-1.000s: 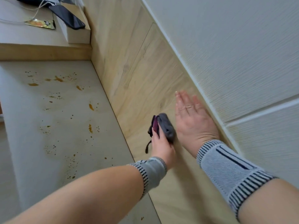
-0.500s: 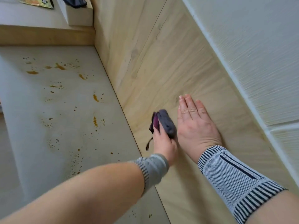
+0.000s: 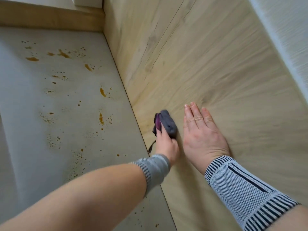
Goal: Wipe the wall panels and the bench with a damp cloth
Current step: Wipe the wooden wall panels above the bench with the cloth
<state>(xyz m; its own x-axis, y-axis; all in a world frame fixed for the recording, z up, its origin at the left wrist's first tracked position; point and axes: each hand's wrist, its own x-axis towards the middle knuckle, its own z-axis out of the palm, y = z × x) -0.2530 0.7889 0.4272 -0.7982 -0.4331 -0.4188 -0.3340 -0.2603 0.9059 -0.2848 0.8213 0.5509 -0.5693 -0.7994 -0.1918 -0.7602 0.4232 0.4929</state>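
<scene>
Your left grip point(image 3: 166, 144) is curled round a bunched grey and purple cloth point(image 3: 167, 124), pinching it against the wood-grain wall panel point(image 3: 216, 67) just above the seam where the panel meets the desk point(image 3: 50, 114). The cloth sticks out past your fingertips, up the panel, and a thin dark strip, perhaps a tag, hangs below your hand. Your right grip point(image 3: 201, 135) lies flat on the same panel, fingers straight and close together, just beside the cloth and holding nothing. Both wrists wear knitted grey striped bands. The desk is a pale grey surface speckled with orange-brown stains point(image 3: 101, 119). White textured wall point(image 3: 286, 34) runs above the panel.
</scene>
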